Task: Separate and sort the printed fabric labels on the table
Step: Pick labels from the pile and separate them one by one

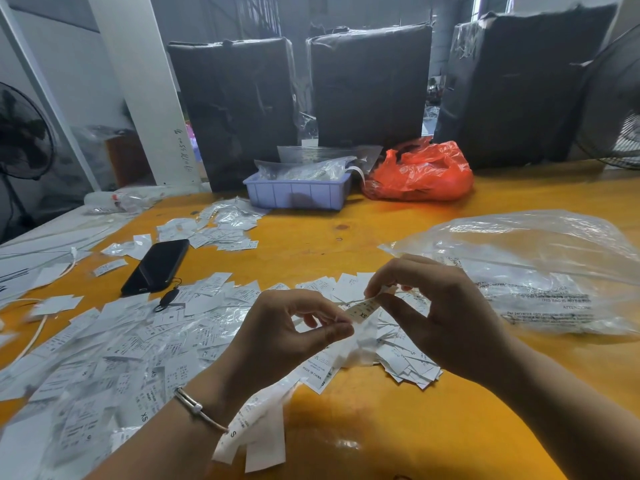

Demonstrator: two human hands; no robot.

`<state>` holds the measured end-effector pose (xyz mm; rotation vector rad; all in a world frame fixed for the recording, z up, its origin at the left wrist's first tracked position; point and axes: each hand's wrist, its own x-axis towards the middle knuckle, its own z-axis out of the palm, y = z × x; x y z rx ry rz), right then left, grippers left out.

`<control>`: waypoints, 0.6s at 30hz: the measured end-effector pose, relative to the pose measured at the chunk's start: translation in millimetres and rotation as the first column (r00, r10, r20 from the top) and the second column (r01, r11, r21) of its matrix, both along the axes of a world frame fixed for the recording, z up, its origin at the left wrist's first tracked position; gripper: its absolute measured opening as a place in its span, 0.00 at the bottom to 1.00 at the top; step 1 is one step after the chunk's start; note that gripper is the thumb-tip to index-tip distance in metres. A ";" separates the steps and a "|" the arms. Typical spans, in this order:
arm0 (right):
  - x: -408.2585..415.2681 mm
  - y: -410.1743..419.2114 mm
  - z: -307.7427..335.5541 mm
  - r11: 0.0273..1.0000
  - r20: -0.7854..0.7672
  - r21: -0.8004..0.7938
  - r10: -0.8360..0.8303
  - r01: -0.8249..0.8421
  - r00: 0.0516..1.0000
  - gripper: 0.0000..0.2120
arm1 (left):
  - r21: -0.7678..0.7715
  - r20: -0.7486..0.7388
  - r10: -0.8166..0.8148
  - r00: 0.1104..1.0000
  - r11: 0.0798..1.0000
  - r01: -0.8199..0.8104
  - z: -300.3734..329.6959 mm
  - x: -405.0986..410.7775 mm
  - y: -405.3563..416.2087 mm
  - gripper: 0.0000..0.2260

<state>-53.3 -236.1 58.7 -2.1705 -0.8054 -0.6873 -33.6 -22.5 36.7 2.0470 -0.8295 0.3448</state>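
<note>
A: On the left of the table [346, 244], what lies there?

B: A wide scatter of loose labels [114, 344] covers the orange top, with a black phone [156, 266] resting at its far edge. Beyond them stands a lilac tray [298, 194] with an orange bag [419, 173] next to it.

A: And the person's hands?

B: The left hand [287, 337], a bangle [199, 408] on its wrist, pinches one end of a label strip [363, 310] between thumb and forefinger. The right hand [436, 313] pinches the other end, so both are clamped on the same strip, held above a small heap of labels [405, 358]. The strip seems to read XS, though the print is small.

A: How should the step go?

B: Probably best to keep both pinches close to the join and pull or peel steadily, so one label comes away without tearing. Reading the size mark before dropping it would send it to the matching pile.

A: Farther right?

B: A large clear plastic bag [540, 271] lies just beside the right hand.
</note>
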 end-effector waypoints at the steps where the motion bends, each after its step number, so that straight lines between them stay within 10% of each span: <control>1: 0.2 -0.6 0.4 1.000 -0.015 -0.013 0.003 -0.003 1.000 0.07 | 0.002 -0.003 0.000 1.000 1.000 0.000 0.4 -0.1 -0.2 0.06; 12: 3.5 2.5 -3.6 0.996 -0.109 -0.086 0.028 -0.037 0.994 0.09 | 0.034 -0.068 0.004 0.998 0.999 -0.002 -1.2 0.0 -4.4 0.10; 18: 3.3 4.4 -7.4 0.985 -0.022 0.164 -0.048 0.051 0.999 0.11 | -0.056 -0.148 0.021 0.989 0.998 -0.030 0.5 0.0 -4.5 0.07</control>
